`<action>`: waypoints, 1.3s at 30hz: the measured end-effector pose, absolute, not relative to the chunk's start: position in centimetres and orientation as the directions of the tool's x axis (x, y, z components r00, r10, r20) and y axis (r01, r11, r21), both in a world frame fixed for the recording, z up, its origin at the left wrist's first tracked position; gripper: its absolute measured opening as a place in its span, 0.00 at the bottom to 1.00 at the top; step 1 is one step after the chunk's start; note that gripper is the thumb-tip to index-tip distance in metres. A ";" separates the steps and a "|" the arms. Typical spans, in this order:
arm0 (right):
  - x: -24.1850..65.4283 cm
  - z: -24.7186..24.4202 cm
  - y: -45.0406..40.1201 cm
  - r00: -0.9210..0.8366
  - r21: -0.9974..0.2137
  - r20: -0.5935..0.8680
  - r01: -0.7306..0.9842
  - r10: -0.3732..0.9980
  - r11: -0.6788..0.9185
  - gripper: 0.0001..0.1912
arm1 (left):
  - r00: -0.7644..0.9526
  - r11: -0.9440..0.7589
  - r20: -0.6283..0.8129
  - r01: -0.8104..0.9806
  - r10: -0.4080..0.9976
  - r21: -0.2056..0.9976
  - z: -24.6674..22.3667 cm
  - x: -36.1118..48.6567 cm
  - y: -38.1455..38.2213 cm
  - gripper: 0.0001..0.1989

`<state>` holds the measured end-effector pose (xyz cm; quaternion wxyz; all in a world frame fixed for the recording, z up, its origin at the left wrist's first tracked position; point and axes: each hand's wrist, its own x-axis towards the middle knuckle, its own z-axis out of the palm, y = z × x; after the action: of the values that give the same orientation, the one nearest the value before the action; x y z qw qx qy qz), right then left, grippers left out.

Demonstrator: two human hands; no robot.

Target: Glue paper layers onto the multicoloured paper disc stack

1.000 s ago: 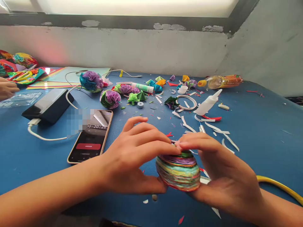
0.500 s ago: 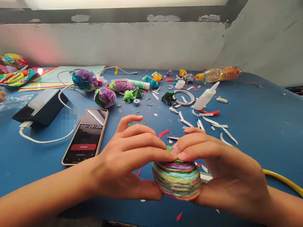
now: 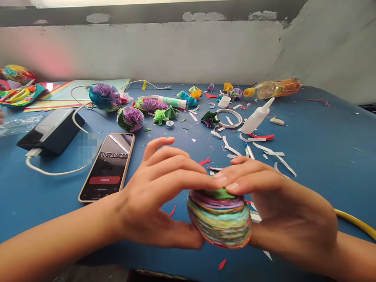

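Observation:
Both my hands hold a rounded stack of multicoloured paper layers (image 3: 220, 221) over the front of the blue table. My left hand (image 3: 164, 196) grips its left side, fingertips on the top and thumb low on the side. On the right side, my right hand (image 3: 279, 203) has its fingertips on the green top layer and its thumb beside the lower edge. Fingertips of the two hands meet at the top. Just beyond the hands lie white paper strips (image 3: 232, 150), a pen (image 3: 249, 150) and red scraps (image 3: 205, 161).
A phone (image 3: 108, 168) and a black box with a white cable (image 3: 53, 133) are at left. Farther back are paper flower balls (image 3: 105, 96), a glue stick (image 3: 173, 102), a tape ring (image 3: 229, 118), a white squeeze bottle (image 3: 255, 119) and a plastic bottle (image 3: 276, 89).
The paper stack is tipped slightly, showing more of its green top layer. My right hand has shifted a little to the right, and my left fingers have moved slightly up.

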<state>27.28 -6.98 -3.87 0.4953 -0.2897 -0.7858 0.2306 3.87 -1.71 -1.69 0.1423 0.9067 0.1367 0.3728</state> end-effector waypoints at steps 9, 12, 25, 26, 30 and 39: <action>27.6 -4.6 -7.8 -0.313 -0.734 0.602 0.143 0.734 0.664 0.24 | 0.619 -0.899 0.676 0.126 0.401 0.419 -1.3 4.1 -1.7 0.23; 27.7 -4.7 -7.8 -0.320 -0.717 0.600 0.191 0.733 0.670 0.29 | 0.627 -0.922 0.688 0.141 0.366 0.361 -1.4 4.0 -1.7 0.19; 27.4 -4.3 -7.2 -0.419 -0.624 0.612 0.266 0.671 0.735 0.23 | 0.677 -0.957 0.683 0.120 0.273 0.264 -1.8 3.9 -1.5 0.15; 27.4 -4.3 -7.2 -0.422 -0.621 0.609 0.274 0.672 0.735 0.22 | 0.685 -0.961 0.679 0.128 0.264 0.245 -1.8 3.8 -1.5 0.15; 27.7 -4.0 -7.3 -0.443 -0.600 0.609 0.284 0.657 0.748 0.19 | 0.703 -0.969 0.670 0.127 0.239 0.211 -1.8 3.6 -1.7 0.12; 27.6 -4.3 -7.5 -0.388 -0.668 0.602 0.235 0.698 0.706 0.17 | 0.709 -0.972 0.669 0.120 0.225 0.201 -1.5 3.5 -1.4 0.13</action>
<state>27.58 -7.48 -4.26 0.4692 -0.2932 -0.7957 0.2466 3.52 -1.41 -1.52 0.0714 0.9215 0.0935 0.3701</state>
